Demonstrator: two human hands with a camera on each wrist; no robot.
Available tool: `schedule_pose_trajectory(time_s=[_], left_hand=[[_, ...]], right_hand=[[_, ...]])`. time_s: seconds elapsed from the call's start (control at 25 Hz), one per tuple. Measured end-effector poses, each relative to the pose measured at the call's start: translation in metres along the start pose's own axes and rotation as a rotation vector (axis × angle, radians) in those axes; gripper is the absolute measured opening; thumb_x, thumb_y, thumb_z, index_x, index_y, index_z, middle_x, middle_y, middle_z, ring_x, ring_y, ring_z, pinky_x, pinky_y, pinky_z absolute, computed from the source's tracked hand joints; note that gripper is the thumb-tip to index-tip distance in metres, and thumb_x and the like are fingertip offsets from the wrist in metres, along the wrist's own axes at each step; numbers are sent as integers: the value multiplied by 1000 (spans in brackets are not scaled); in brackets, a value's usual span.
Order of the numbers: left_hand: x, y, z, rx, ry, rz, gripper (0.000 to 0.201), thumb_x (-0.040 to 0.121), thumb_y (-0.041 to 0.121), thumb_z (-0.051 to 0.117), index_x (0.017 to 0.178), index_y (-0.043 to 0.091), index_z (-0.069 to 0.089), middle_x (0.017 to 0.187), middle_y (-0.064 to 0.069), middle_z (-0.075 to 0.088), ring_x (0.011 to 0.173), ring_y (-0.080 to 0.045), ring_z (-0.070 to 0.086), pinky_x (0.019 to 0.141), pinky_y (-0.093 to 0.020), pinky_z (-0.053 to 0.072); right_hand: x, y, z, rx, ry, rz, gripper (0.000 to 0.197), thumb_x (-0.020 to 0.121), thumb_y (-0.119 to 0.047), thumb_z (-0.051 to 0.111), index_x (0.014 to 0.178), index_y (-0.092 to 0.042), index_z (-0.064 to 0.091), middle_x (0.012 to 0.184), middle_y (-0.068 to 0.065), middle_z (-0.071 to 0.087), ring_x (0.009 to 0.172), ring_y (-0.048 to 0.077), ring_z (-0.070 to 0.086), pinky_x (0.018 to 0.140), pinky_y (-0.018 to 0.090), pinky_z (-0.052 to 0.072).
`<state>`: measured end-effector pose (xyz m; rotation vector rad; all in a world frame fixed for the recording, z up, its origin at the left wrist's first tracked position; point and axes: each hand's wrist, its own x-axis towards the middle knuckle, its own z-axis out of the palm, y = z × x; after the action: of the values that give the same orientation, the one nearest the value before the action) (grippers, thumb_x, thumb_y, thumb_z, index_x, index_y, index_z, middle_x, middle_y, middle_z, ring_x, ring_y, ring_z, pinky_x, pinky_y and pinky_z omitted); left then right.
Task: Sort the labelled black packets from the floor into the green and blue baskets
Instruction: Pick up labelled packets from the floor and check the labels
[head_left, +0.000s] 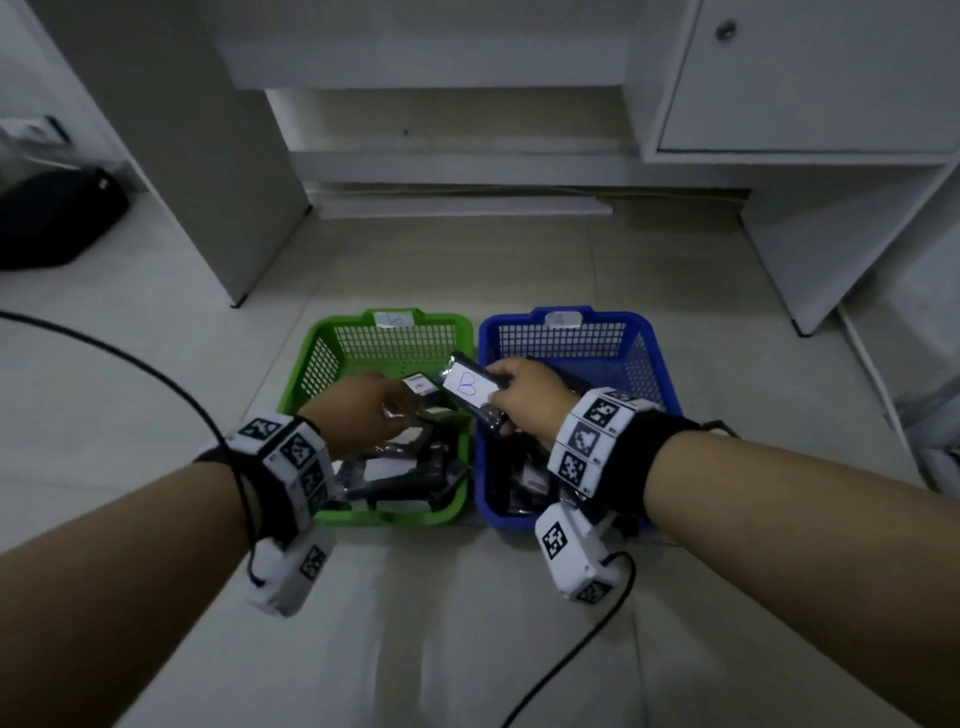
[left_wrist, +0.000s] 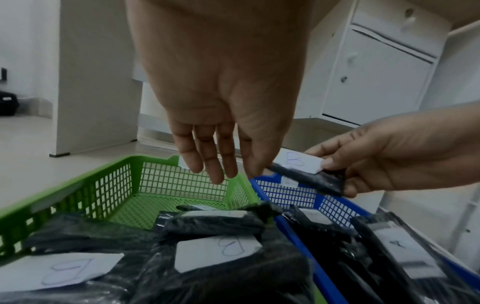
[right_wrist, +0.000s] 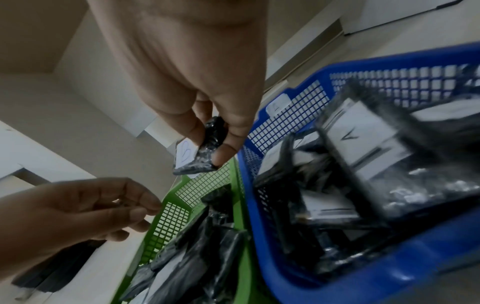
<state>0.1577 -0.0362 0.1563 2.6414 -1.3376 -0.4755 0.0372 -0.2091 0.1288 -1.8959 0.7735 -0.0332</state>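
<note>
My right hand (head_left: 519, 395) pinches a black packet (head_left: 467, 388) by one end, its white label marked "B" facing up. The packet hangs above the divide between the green basket (head_left: 343, 321) and the blue basket (head_left: 623, 314). My left hand (head_left: 363, 415) hovers over the green basket, fingers (left_wrist: 221, 160) straight and empty, the thumb close to the packet's (left_wrist: 309, 179) free end. Packets labelled "B" (left_wrist: 218, 253) lie in the green basket. Packets labelled "A" (right_wrist: 363, 133) fill the blue basket (right_wrist: 363, 288).
Both baskets stand side by side on the pale tiled floor before white cabinets (head_left: 779, 104). A white panel (head_left: 208, 156) stands at the left, a black bag (head_left: 52, 218) beyond it. Black cables (head_left: 156, 374) trail across the floor at both sides.
</note>
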Motion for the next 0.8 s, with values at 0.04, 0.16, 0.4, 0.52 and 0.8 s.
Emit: schedule_pose_trajectory(time_s=[0.04, 0.16, 0.4, 0.52, 0.8], left_hand=[[5, -8, 3, -15, -5, 3, 17, 86, 24, 60, 100, 22, 69, 100, 1, 61, 87, -14, 59, 80, -22, 44], [22, -27, 10, -60, -18, 41, 19, 86, 25, 58, 100, 21, 69, 107, -2, 68, 95, -20, 62, 82, -27, 48], [34, -49, 18, -362, 71, 41, 11, 87, 24, 58, 90, 20, 68, 95, -4, 72, 90, -21, 65, 81, -34, 53], [39, -49, 29, -351, 46, 24, 8, 88, 26, 60, 89, 24, 67, 96, 0, 71, 85, -17, 64, 76, -28, 51], [74, 49, 21, -271, 23, 136, 14, 88, 24, 60, 98, 21, 70, 95, 3, 68, 82, -12, 58, 75, -20, 40]], right_hand=[[9, -5, 15, -26, 2, 8, 38, 86, -4, 57, 122, -15, 58, 109, 8, 67, 61, 26, 63, 54, 33, 55], [37, -14, 52, -107, 73, 49, 31, 84, -10, 63, 114, -18, 59, 111, 8, 66, 73, 28, 66, 65, 37, 57], [61, -14, 80, -114, 79, 150, 27, 87, -10, 60, 113, -16, 67, 102, 14, 72, 80, 25, 68, 82, 36, 57], [53, -2, 56, -134, 63, 88, 27, 85, -9, 61, 110, -16, 69, 103, 9, 72, 89, 26, 69, 89, 39, 56], [-14, 53, -120, -400, -4, 16, 21, 86, -8, 63, 103, -17, 70, 96, 1, 69, 88, 15, 65, 81, 30, 53]])
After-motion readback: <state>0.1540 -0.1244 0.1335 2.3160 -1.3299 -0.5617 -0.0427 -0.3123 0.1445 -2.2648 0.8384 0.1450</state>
